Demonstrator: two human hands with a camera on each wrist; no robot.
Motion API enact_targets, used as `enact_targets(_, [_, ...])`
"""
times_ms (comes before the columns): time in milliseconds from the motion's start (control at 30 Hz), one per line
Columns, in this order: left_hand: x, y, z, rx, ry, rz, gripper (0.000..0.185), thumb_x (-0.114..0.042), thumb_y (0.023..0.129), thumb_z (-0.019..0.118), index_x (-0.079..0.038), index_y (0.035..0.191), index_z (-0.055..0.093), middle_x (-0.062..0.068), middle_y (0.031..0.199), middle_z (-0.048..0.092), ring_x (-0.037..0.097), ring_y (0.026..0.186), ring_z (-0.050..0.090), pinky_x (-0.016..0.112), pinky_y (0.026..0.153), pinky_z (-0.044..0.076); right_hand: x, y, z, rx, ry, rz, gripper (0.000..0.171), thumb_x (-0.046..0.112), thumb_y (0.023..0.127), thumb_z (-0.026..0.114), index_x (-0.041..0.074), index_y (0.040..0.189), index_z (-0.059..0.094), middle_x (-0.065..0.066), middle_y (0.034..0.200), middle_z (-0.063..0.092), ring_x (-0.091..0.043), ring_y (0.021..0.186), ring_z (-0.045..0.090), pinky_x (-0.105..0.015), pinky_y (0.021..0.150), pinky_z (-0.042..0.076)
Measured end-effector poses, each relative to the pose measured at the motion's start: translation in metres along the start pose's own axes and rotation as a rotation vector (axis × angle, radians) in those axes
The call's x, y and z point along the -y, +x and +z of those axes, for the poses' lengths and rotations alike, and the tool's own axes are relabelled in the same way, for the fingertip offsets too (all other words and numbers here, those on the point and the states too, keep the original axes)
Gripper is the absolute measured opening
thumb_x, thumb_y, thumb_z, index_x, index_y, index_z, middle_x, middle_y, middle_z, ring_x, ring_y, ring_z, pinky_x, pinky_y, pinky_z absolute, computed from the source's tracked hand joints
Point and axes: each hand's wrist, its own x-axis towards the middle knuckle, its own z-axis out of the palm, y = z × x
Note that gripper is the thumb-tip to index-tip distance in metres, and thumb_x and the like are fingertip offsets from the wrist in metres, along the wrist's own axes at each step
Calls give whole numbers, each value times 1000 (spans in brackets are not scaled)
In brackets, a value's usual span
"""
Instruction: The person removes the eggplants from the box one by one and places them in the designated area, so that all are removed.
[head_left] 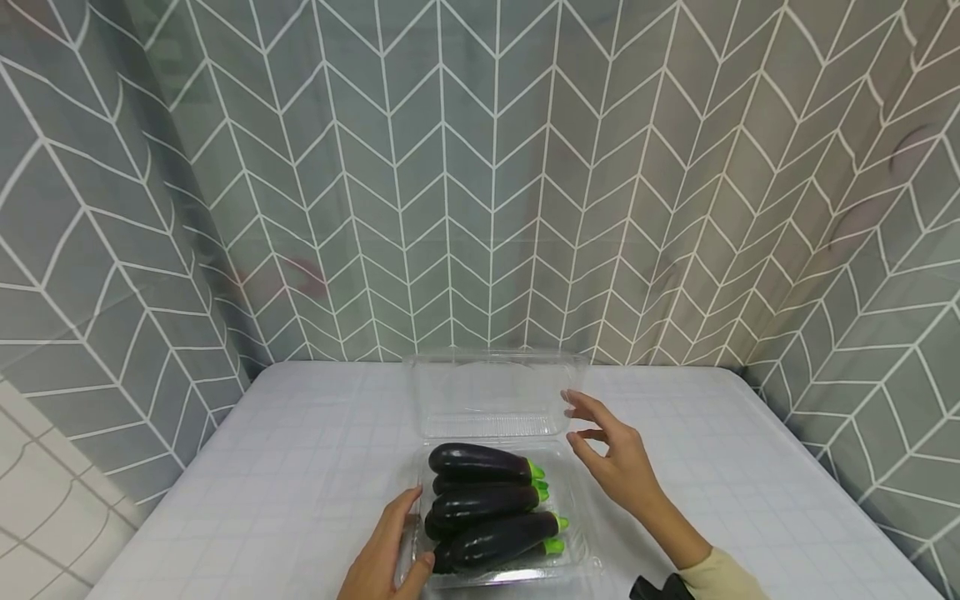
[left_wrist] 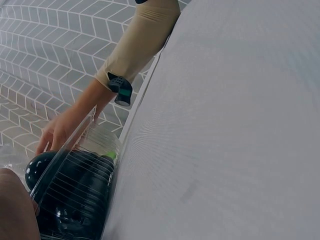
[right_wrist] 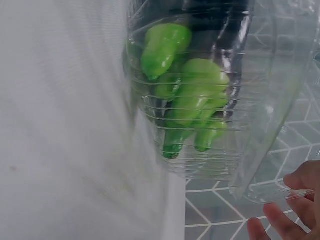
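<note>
Several dark, glossy eggplants [head_left: 480, 504] with bright green stem ends [right_wrist: 202, 95] lie stacked in a clear plastic clamshell container [head_left: 581, 533]. Its transparent lid [head_left: 487, 396] stands raised behind the base. My left hand [head_left: 386, 550] rests along the container's left side, fingers extended at the wall and thumb by the nearest eggplant. At the lid's right edge is my right hand [head_left: 615, 458], its fingers loosely bent and thumb spread from them. In the right wrist view the lid's clear edge overlaps the space between thumb and fingertips.
A white table [head_left: 315, 467] with a faint grid carries the container near its front. Grey curtains [head_left: 480, 183] with white chevron lines hang behind and at both sides. A dark strap device [left_wrist: 120, 90] sits on the right wrist, over a beige sleeve [left_wrist: 142, 40].
</note>
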Motion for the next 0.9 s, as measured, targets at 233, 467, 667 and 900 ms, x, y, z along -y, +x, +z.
enact_targets(233, [5, 3, 3, -34, 42, 88, 68, -18, 85, 64, -14, 144, 30, 5, 143, 36, 22, 115, 49, 52, 92, 42, -7, -4, 6, 66, 76, 63, 76, -8, 78, 70, 11, 143, 35, -1, 139, 44, -24, 108, 57, -39, 75, 54])
enact_targets(467, [10, 3, 4, -90, 54, 170, 70, -16, 83, 66, -15, 144, 32, -1, 143, 36, 15, 114, 50, 47, 92, 44, -13, -5, 10, 108, 82, 109, 91, -14, 74, 70, 19, 147, 27, -4, 145, 38, -23, 111, 55, -41, 75, 54])
enact_targets(667, [10, 3, 4, -111, 49, 188, 71, -14, 82, 67, -16, 144, 33, -2, 142, 37, 12, 113, 50, 46, 91, 45, -1, -2, 9, 116, 144, 123, 88, -18, 74, 66, 12, 147, 27, -14, 145, 36, -34, 110, 55, -47, 73, 53])
enact_targets(900, [9, 4, 2, -57, 41, 164, 69, -16, 85, 64, -14, 145, 29, 1, 143, 35, 16, 115, 49, 48, 93, 43, 18, 1, 6, 136, 181, 177, 79, -16, 78, 62, 4, 146, 27, -22, 142, 36, -40, 109, 54, -51, 75, 51])
